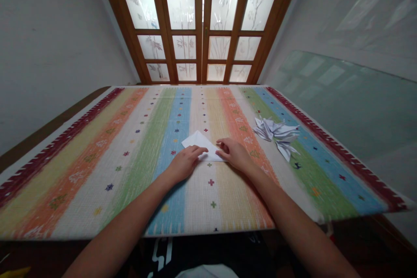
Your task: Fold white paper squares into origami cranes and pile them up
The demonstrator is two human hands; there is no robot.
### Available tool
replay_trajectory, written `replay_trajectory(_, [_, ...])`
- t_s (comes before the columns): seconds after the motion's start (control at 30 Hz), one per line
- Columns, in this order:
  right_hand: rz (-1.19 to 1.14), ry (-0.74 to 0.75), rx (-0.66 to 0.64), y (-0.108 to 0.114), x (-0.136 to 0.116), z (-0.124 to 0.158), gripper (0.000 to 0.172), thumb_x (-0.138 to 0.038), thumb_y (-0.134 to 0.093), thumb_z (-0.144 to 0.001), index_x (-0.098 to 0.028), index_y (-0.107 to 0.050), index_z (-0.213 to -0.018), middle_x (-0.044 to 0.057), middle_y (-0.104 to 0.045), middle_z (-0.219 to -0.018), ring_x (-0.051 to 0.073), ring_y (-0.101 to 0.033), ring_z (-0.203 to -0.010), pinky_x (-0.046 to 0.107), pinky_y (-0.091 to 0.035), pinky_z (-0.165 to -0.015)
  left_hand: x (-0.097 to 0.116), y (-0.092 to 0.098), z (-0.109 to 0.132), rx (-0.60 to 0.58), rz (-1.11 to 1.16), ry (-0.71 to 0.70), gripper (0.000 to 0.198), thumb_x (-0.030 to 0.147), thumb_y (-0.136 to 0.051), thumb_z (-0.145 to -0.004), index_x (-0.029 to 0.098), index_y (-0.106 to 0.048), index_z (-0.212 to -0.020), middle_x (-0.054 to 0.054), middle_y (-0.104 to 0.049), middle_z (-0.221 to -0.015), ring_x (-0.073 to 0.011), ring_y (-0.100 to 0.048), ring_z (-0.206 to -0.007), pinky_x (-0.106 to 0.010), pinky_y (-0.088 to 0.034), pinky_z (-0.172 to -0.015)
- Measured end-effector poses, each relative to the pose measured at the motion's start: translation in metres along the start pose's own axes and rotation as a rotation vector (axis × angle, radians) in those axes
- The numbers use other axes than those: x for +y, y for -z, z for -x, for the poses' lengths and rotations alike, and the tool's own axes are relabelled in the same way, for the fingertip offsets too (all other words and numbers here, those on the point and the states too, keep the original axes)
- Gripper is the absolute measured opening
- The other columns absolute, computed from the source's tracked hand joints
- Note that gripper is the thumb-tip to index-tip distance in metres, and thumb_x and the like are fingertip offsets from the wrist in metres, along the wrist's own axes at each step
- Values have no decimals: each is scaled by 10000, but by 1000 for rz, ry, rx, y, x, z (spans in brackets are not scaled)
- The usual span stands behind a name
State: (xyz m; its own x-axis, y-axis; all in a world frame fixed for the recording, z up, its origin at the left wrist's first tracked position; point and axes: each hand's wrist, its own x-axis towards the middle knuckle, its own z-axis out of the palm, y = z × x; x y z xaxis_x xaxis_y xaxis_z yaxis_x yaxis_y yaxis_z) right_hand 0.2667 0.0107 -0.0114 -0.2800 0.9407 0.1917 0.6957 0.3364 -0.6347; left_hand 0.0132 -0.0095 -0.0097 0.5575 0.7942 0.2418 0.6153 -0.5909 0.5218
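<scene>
The surface (55, 128) is covered by a striped woven cloth (97, 173), with long bands of red, orange, yellow, green and blue dotted with small crosses. A folded sheet of white paper (198, 143) lies near the middle of the cloth, across the blue and cream bands. The left hand (184, 165) rests on the paper's near left part, its fingers loosely extended and not gripping. The right hand (234, 154) sits just to its right, relaxed too, with its fingertips touching the paper's right corner. Farther right, a cluster of folded paper shapes (275, 132) lies on the orange and green bands, near the right hand. Beyond the far edge stand wooden double doors (202, 30) with frosted, plant-patterned panes. A white wall (55, 52) runs along the left, and a greenish glass pane (352, 113) stands on the right.
</scene>
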Motion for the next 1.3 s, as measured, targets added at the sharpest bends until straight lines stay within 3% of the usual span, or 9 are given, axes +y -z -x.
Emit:
replay_trajectory(0.13, [75, 48, 18, -5, 1, 0, 111, -232, -731, -933, -180, -761, -1027, 114, -680, -1077, 250, -644, -1015, 399, -500, -943, 0, -2, 1, -42, -101, -23, 305, 140, -488, -1020, 213, -755, -1148, -122, -713, -1204, -274, -665, -1106, -464, -540, -994])
replay_trajectory(0.27, [-22, 62, -2, -4, -1, 0, 67, -225, -728, -893, -173, -711, -931, 84, -673, -984, 224, -624, -926, 367, -493, -876, 2, -1, 2, -35, -88, -36, 276, 171, -528, -1000, 218, -756, -1149, -113, -710, -1196, -263, -662, -1107, -450, -541, -1011])
replay_trajectory(0.53, [-449, -54, -98, 3, -10, 0, 299, -293, -738, -783, -221, -602, -1040, -2, -648, -860, 165, -605, -729, 279, -472, -661, 9, 6, 2, -39, -42, -24, 202, 299, -667, -954, 207, -700, -1131, -122, -702, -1194, -299, -656, -1115, -476, -532, -1007])
replay_trajectory(0.67, [-708, -169, -213, -2, -13, 1, 270, -385, -754, -784, -206, -683, -973, 18, -662, -833, 160, -604, -671, 284, -469, -607, 12, 8, 2, -25, -23, -26, 291, 321, -764, -885, 213, -670, -1139, -111, -702, -1183, -304, -658, -1100, -457, -540, -969])
replay_trajectory(0.8, [-790, -221, -241, -2, -9, -1, 264, -431, -694, -846, -197, -751, -955, 26, -659, -744, 164, -593, -606, 309, -487, -599, 14, 8, 2, 37, 5, -16, 111, 258, -640, -962, 203, -684, -1049, -102, -710, -1114, -266, -668, -1027, -427, -543, -931])
replay_trajectory(0.97, [-550, 16, -24, 17, -7, -1, 255, -438, -612, -941, -250, -742, -1054, 92, -756, -1092, 248, -711, -1001, 385, -572, -867, 10, 13, 3, 203, 260, 85, 313, 441, -552, -1042, 177, -701, -966, -85, -711, -952, -216, -662, -860, -339, -561, -759])
replay_trajectory(1.1, [-733, 218, -178, 29, -12, 4, 542, -565, -739, -911, -293, -616, -1363, 117, -669, -1441, 292, -582, -1403, 468, -435, -1191, 7, 19, 3, 286, 610, 138, 502, 642, -622, -975, 152, -711, -1038, -96, -747, -974, -222, -685, -865, -310, -558, -728])
replay_trajectory(1.2, [-777, 225, -206, 27, -13, 6, 784, -499, -906, -790, -307, -528, -1450, 124, -676, -1411, 297, -621, -1354, 479, -454, -1176, 8, 20, 1, 370, 812, 188, 574, 695, -690, -913, 139, -700, -1056, -94, -756, -946, -209, -686, -828, -286, -544, -716])
replay_trajectory(1.3, [-828, 140, -242, 21, -9, 6, 784, -431, -882, -832, -316, -476, -1493, 115, -705, -1317, 266, -716, -1152, 416, -586, -977, 8, 16, -2, 449, 926, 273, 529, 632, -730, -906, 141, -678, -1097, -75, -758, -906, -175, -676, -747, -254, -528, -670])
